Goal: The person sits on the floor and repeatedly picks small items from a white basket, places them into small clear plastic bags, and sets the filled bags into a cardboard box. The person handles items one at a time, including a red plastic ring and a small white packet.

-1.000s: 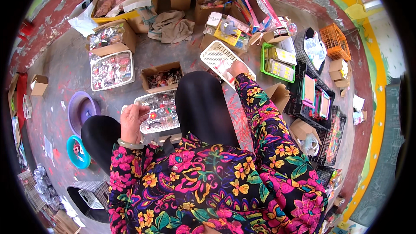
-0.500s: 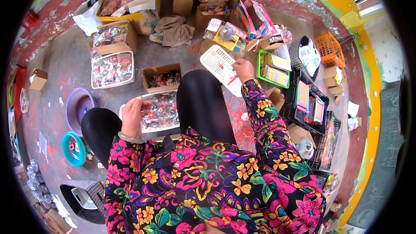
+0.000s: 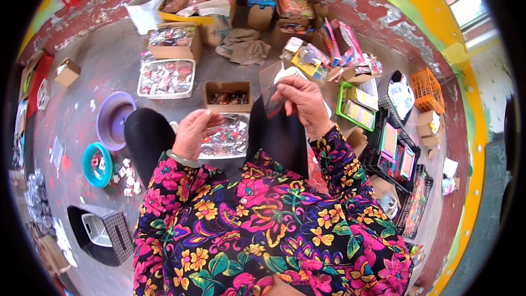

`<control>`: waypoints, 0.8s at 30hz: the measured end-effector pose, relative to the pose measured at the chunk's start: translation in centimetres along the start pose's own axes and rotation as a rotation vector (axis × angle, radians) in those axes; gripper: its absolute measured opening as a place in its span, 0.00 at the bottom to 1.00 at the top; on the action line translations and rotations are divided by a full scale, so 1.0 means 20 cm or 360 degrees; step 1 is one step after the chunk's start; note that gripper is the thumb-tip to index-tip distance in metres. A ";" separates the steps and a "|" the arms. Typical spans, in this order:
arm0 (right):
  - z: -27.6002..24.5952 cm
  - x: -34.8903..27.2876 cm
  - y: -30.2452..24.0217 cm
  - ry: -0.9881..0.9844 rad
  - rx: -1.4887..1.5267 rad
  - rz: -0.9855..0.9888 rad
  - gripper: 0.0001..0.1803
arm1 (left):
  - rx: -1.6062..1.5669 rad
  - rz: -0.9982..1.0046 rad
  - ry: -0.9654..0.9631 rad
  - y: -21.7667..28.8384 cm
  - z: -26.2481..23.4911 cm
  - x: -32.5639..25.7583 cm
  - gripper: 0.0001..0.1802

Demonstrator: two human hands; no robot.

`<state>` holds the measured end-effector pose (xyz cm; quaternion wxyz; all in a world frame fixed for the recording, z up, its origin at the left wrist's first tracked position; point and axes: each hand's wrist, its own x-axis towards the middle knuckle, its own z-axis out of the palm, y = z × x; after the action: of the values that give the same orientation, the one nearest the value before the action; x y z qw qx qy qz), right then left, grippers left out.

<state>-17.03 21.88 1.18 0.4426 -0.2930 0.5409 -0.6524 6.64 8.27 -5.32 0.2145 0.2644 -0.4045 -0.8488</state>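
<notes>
My right hand (image 3: 304, 101) is raised above my knee and pinches a small clear plastic bag (image 3: 268, 85), which hangs from the fingertips. My left hand (image 3: 194, 132) hovers at the left edge of a white tray (image 3: 224, 155) of small shiny wrapped packets. Its thumb and fingers are pressed together, and whatever they hold is too small to make out. Beyond that tray stands an open cardboard box (image 3: 211, 104) with dark and reddish small items in it. A white perforated basket (image 3: 290, 71) lies partly hidden behind my right hand.
Another white basket (image 3: 143, 94) of packets sits farther off. To the left are a purple basin (image 3: 104, 126) and a teal basin (image 3: 87, 172), with white scraps (image 3: 130, 178) beside it. On the right are a green basket (image 3: 342, 96), black crates (image 3: 383, 161) and an orange crate (image 3: 427, 90).
My right hand has come back from the white perforated basket toward my body, with the clear bag now plainly in its fingers. My left hand stays by the tray. The whole view has shifted.
</notes>
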 end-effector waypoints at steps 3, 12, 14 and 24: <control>0.17 0.00 0.11 -0.0222 0.0314 0.0245 0.09 | -0.0036 -0.0055 -0.0129 0.04 0.03 -0.07 0.22; 0.38 -0.01 0.23 -0.0575 0.0145 0.0517 0.11 | -0.0209 -0.0065 -0.0022 0.04 -0.02 -0.15 0.16; 0.37 0.00 0.23 -0.0576 0.0040 0.0530 0.11 | -0.0193 -0.0038 0.0088 0.04 -0.02 -0.14 0.10; 0.38 -0.04 0.29 -0.0440 0.0465 0.0702 0.10 | -0.0431 0.0265 0.0277 0.05 -0.01 -0.15 0.12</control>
<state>-8.71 19.05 -2.49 0.6805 -0.1877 0.4265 -0.5654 9.11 9.33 -3.79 0.3520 0.2712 -0.2868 -0.8487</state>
